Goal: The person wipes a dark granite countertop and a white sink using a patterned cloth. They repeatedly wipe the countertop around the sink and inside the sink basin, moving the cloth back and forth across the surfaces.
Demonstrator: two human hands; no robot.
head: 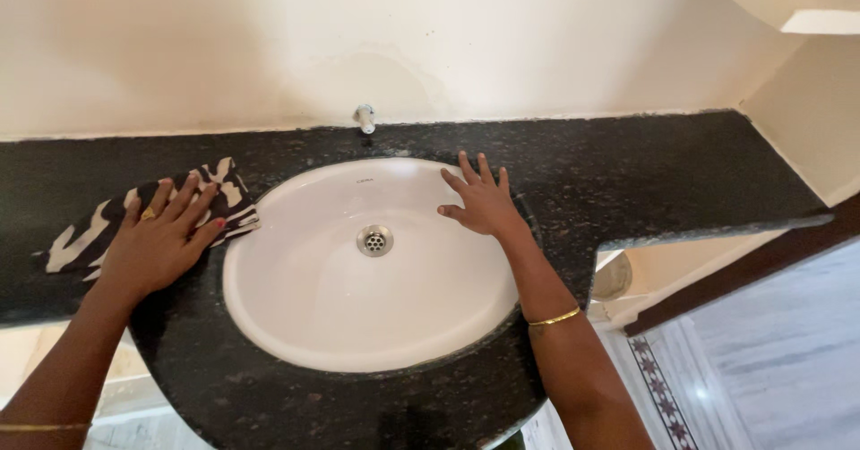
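You have one striped cloth (143, 222) under your left hand (159, 240), one white sink (376, 316) under your right hand (482, 201), and one tap (365, 118) beyond it.

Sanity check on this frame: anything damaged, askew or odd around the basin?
One thing: a discoloured, patchy stain on the wall above the tap. The sink, the striped cloth under the left hand and the right hand look ordinary.

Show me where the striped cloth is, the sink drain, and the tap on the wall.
striped cloth (76, 240), head view, on its bare left end beyond the left hand.
sink drain (374, 240), head view, on the metal strainer's centre.
tap (365, 118), head view, on its metal body above the counter.
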